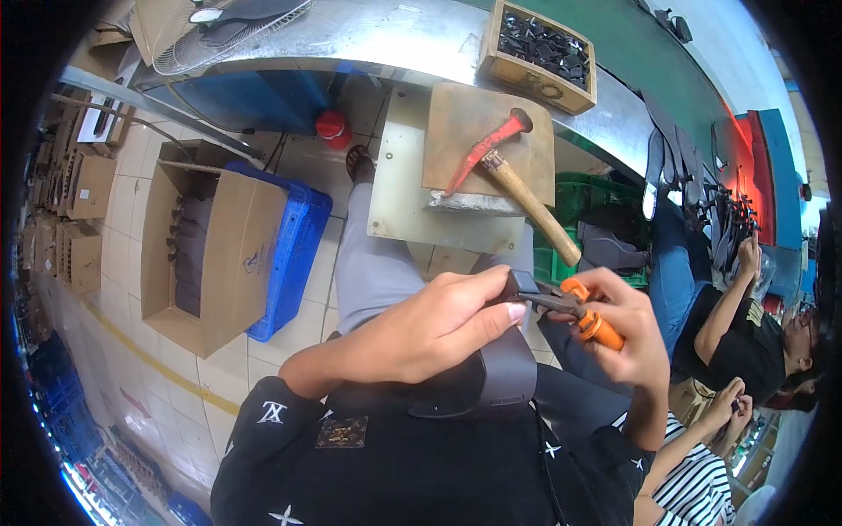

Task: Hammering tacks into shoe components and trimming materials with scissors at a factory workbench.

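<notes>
My left hand (430, 333) is closed around a dark grey shoe sole (509, 373), whose wide curved part lies against my lap. Its small block-like end (521, 282) sticks out past my fingertips. In my right hand (636, 324) is a pair of pliers with orange handles (600, 330), the fingers wrapped around the grips. The pliers' metal jaws (551, 302) meet the block end beside my left thumb; whether they bite on it is too small to tell. Ahead, a hammer (530, 209) with a red head and wooden handle rests on a brown board (447, 131).
The board lies on a pale plate (399, 193) at knee height. Beyond it, a wooden box (535, 83) of small dark parts stands on a metal bench (377, 35). A carton (241, 254) and blue crate (298, 254) sit left. People work at right, beside green crates (579, 197).
</notes>
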Demonstrator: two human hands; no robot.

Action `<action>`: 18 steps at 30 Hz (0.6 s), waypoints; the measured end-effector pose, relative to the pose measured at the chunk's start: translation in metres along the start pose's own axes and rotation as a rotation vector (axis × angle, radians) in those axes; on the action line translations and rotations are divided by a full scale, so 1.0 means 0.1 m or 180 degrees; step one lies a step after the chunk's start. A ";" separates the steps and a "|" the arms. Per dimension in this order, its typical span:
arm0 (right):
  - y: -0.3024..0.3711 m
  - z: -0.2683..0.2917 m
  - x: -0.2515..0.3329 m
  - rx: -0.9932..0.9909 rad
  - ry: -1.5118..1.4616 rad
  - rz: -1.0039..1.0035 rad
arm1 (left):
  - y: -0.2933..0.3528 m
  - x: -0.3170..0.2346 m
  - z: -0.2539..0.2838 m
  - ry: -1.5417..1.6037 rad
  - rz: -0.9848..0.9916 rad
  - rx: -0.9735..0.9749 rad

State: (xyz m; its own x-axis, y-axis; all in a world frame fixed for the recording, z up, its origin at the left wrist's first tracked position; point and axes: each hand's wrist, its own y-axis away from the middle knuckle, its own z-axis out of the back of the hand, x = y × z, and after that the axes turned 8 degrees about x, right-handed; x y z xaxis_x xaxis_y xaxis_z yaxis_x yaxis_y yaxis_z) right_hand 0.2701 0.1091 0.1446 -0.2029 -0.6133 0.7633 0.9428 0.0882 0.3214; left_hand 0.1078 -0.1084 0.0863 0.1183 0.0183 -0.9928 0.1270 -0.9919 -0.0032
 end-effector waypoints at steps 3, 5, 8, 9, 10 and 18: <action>-0.12 0.22 -0.31 -0.0054 -0.0364 0.0518 | -0.01 -0.02 -0.02 -0.0086 0.0184 0.0261; -0.17 0.36 -0.63 -0.0298 -0.0414 0.0437 | -0.05 -0.02 -0.04 -0.0079 0.0242 0.0420; -0.33 0.53 -1.03 -0.0625 -0.1015 0.0203 | -0.04 0.04 -0.07 -0.0229 -0.0037 0.0153; -0.35 0.56 -1.22 -0.0770 -0.1403 0.0017 | -0.02 0.04 -0.08 -0.0249 -0.0059 0.0153; -0.43 0.61 -1.34 -0.0953 -0.1292 0.0060 | 0.02 0.00 -0.08 -0.0284 -0.0106 0.0029; -1.32 1.18 -2.49 -0.2569 0.0769 -0.0959 | 0.12 -0.23 -0.14 -0.1068 -0.0223 -0.0251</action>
State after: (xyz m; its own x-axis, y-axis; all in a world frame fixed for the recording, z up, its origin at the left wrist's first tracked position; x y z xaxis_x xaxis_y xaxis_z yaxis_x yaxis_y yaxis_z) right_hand 0.1652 0.3430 -0.0215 -0.4966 -0.6779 0.5421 0.7760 -0.6266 -0.0727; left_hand 0.1203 -0.1195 0.1108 -0.2220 0.0308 -0.9746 0.2004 -0.9767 -0.0765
